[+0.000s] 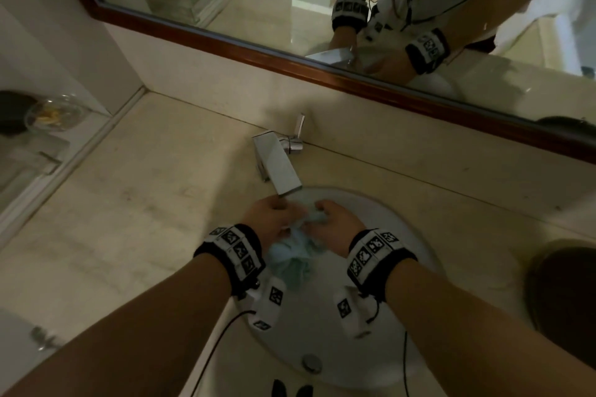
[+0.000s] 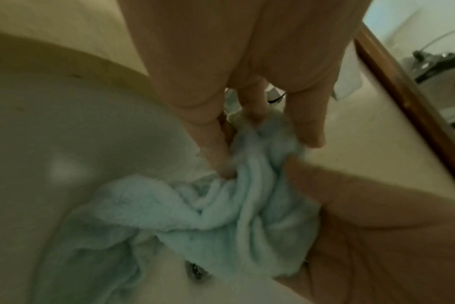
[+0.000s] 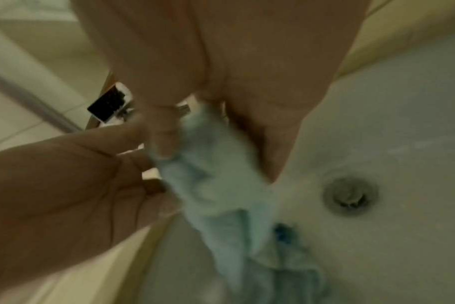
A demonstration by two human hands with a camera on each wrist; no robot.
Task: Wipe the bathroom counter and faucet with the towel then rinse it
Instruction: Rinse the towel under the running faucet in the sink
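Note:
A light blue towel (image 1: 293, 255) hangs bunched over the white sink (image 1: 416, 255), just below the chrome faucet (image 1: 277, 164) spout. My left hand (image 1: 274, 219) grips its upper part from the left, and my right hand (image 1: 335, 222) grips it from the right. In the left wrist view my left hand (image 2: 260, 142) pinches the towel (image 2: 221, 216) between thumb and fingers. In the right wrist view my right hand (image 3: 216, 144) curls round the towel (image 3: 221, 185), with the left hand (image 3: 65, 185) beside it. Whether water runs is unclear.
The beige stone counter (image 1: 129, 203) surrounds the sink, with a wood-framed mirror (image 1: 322, 10) behind it. A glass dish (image 1: 53, 113) sits on a ledge at far left, a dark round object (image 1: 564, 293) at right. The drain (image 1: 311, 362) lies near me; the faucet lever (image 1: 300, 126) stands upright.

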